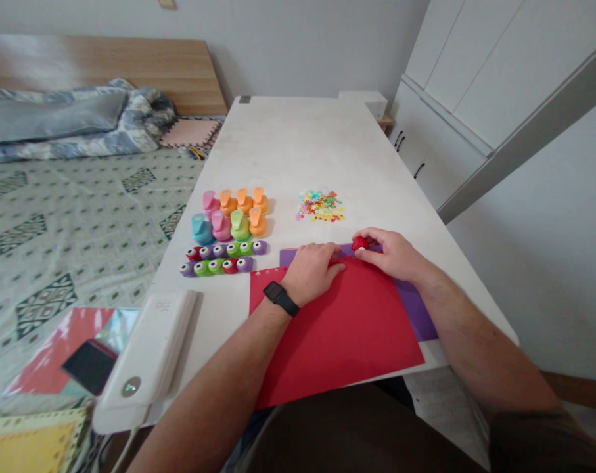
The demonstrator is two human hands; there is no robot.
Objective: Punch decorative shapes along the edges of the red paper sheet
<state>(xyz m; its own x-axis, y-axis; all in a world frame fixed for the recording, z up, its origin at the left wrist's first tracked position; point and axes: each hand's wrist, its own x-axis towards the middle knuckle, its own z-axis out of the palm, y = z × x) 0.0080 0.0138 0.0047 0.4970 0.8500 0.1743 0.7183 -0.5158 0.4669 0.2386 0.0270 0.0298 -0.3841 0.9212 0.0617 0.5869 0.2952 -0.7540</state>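
Observation:
My right hand (389, 255) grips a small red craft punch (360, 244) at the top edge of a red paper sheet (337, 335). My left hand (311, 272), with a black watch (281, 298) on its wrist, lies on that sheet close to the punch. A purple paper sheet (413, 309) sticks out from under the red one. Tiny holes line the red sheet's top left edge. Further up the white table (298, 144) stand orange, pink, green and blue lever punches (231, 217), two rows of small punches (221, 257) and a pile of coloured paper cutouts (320, 206).
A long white device (147, 355) lies at the table's near left corner. Beyond that edge is a bed (71, 223) with a patterned sheet, coloured papers and a dark flat object. White cabinets (440, 138) stand beyond the table's right edge.

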